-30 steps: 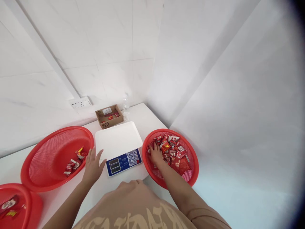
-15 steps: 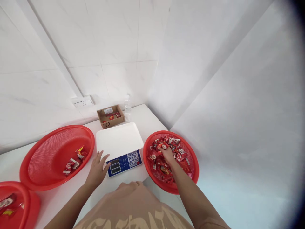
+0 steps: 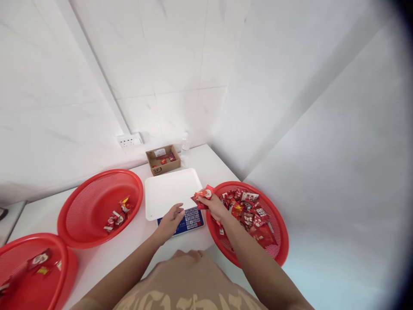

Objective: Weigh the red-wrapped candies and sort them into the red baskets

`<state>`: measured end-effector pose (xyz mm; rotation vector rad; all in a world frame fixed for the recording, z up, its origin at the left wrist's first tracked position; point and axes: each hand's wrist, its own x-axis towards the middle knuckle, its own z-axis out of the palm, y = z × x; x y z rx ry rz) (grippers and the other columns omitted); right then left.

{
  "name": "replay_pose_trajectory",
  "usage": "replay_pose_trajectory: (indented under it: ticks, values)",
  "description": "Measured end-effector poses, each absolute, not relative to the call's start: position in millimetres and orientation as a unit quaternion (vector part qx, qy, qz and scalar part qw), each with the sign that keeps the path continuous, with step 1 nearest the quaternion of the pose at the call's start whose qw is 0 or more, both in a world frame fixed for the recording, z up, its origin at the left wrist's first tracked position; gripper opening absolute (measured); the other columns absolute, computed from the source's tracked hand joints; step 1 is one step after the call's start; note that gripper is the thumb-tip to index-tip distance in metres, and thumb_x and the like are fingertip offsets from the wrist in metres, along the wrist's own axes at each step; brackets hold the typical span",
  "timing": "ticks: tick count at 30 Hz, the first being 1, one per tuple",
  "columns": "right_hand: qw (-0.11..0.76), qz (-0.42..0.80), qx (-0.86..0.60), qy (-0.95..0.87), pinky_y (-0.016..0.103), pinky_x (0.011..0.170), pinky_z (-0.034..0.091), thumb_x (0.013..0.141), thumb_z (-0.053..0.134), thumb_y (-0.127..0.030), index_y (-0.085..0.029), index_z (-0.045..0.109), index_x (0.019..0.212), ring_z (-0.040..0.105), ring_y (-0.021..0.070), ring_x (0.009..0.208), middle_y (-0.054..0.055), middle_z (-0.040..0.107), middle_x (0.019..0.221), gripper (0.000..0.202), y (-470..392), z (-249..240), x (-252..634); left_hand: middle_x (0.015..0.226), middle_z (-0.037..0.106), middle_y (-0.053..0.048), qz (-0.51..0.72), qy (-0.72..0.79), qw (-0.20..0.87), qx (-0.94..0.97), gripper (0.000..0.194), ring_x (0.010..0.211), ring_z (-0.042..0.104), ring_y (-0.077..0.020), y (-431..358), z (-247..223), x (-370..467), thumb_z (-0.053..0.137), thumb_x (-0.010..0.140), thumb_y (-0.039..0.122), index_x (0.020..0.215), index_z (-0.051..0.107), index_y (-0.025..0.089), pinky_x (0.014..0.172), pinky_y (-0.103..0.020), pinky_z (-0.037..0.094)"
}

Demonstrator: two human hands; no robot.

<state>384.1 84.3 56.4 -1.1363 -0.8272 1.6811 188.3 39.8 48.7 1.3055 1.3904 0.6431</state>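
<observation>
My right hand (image 3: 215, 206) is closed on red candy packets (image 3: 204, 196), held above the right edge of the scale. Below and right of it, a red basket (image 3: 283, 241) holds many red wrapped candies (image 3: 248, 209). My left hand (image 3: 172, 219) is over the front of the scale's blue keypad (image 3: 192, 218), fingers apart and holding nothing; it hides the display. The white weighing tray (image 3: 171, 189) lies bare behind my hands.
A large red basket (image 3: 93, 206) with several candies stands left of the scale, and another red basket (image 3: 61, 280) at lower left. Behind the tray are a cardboard box (image 3: 155, 163) and a clear bottle (image 3: 185, 144). A socket (image 3: 129, 140) is on the wall.
My right hand has risen out of the right basket with candy packets and moved left toward the scale. My left hand has moved right across the keypad. The view has shifted left.
</observation>
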Motion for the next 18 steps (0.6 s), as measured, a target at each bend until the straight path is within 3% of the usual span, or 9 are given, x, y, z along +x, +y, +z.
replay_pose_trajectory:
  ticks: [4, 8, 14, 18]
  values:
    - [0.394, 0.712, -0.454, -0.362, 0.033, 0.076, 0.052, 0.057, 0.076, -0.030, -0.022, 0.055, 0.110, 0.064, 0.0197, 0.091, 0.003, 0.066, 0.101, 0.057, 98, 39, 344, 0.132, 0.050, -0.015, 0.268, 0.632, 0.389, 0.615, 0.054, 0.121, 0.047, -0.0236, 54, 27, 172, 0.048, 0.082, 0.037, 0.131, 0.040, 0.017, 0.100, -0.041, 0.039]
    - [0.337, 0.642, -0.541, -0.427, 0.033, 0.077, 0.051, 0.060, 0.069, -0.021, -0.024, 0.044, 0.127, 0.064, 0.0185, 0.090, 0.007, 0.059, 0.117, 0.071, 103, 17, 334, 0.142, 0.039, -0.015, 0.225, 0.619, 0.267, 0.703, 0.057, 0.133, 0.032, -0.0271, 59, 5, 151, 0.050, 0.081, 0.031, 0.135, 0.037, 0.017, 0.107, -0.046, 0.029]
    - [0.325, 0.538, -0.588, -0.509, 0.033, 0.076, 0.050, 0.069, 0.058, -0.024, -0.027, 0.047, 0.127, 0.063, 0.0139, 0.077, 0.009, 0.052, 0.130, 0.060, 96, 13, 347, 0.151, 0.025, -0.007, 0.106, 0.594, 0.172, 0.779, 0.061, 0.139, 0.013, -0.0337, 65, -3, 140, 0.052, 0.082, 0.034, 0.140, 0.033, 0.028, 0.107, -0.055, 0.022]
    - [0.388, 0.458, -0.614, -0.512, 0.034, 0.081, 0.049, 0.074, 0.051, -0.030, -0.022, 0.053, 0.121, 0.062, 0.0179, 0.090, 0.008, 0.058, 0.123, 0.048, 82, 7, 383, 0.153, 0.021, -0.006, 0.052, 0.571, 0.141, 0.807, 0.061, 0.139, 0.011, -0.0348, 81, 2, 144, 0.049, 0.084, 0.043, 0.141, 0.031, 0.032, 0.107, -0.060, 0.018]
